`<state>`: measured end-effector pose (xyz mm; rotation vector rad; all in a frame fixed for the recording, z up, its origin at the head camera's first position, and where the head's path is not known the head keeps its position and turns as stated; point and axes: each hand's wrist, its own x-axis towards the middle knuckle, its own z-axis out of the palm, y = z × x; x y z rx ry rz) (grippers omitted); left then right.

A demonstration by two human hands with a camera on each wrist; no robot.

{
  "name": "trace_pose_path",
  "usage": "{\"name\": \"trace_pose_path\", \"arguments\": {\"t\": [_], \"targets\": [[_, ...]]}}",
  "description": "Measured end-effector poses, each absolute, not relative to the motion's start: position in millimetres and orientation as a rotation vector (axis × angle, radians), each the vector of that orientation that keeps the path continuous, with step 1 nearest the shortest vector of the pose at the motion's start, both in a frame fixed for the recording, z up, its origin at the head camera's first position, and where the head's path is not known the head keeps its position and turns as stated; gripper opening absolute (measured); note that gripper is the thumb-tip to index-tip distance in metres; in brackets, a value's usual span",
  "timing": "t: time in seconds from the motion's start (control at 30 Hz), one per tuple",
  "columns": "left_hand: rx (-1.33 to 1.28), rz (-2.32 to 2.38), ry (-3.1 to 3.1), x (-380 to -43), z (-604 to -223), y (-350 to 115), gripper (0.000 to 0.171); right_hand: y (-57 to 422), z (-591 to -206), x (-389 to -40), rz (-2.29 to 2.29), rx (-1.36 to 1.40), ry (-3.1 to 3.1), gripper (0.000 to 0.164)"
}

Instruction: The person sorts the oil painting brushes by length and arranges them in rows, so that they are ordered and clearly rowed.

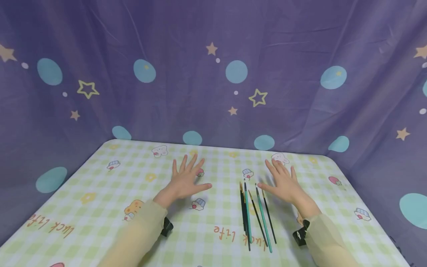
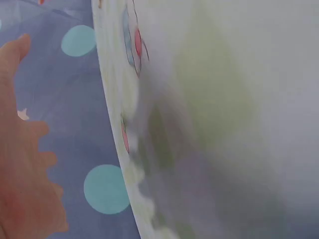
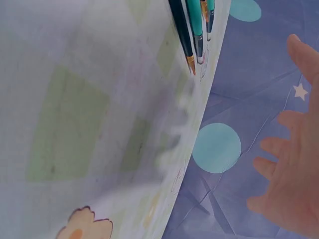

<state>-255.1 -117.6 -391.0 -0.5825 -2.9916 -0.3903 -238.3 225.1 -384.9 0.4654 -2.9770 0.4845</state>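
Observation:
Several thin paintbrushes lie loosely side by side on the table, bristles pointing away, right of the middle in the head view. Some have black handles, such as the black paintbrush (image 1: pixel 269 218); others are green, like the green paintbrush (image 1: pixel 263 218). Left of them, my left hand (image 1: pixel 185 181) is held palm down with its fingers spread and nothing in it. My right hand (image 1: pixel 283 183), fingers also spread, is nearest the brushes, its thumb close to their bristle ends. The right wrist view shows a few brush tips (image 3: pixel 192 64) apart from the right hand (image 3: pixel 294 159).
A green-and-white checked tablecloth (image 1: pixel 100 207) with printed cartoon figures covers the table. Behind it hangs a purple curtain (image 1: pixel 186 100) with stars and blue dots. A black wrist strap (image 1: pixel 300 233) is on the right arm, another black strap (image 1: pixel 166 227) on the left.

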Motion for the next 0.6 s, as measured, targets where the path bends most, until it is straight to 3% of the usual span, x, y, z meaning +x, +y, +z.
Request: {"name": "trace_pose_path", "arguments": {"t": [0.6], "targets": [[-0.752,-0.692,-2.867,-231.8,-394.1,-78.0,0.078,214.9,-389.0,-220.7,0.783,0.443,-3.002,0.073]]}}
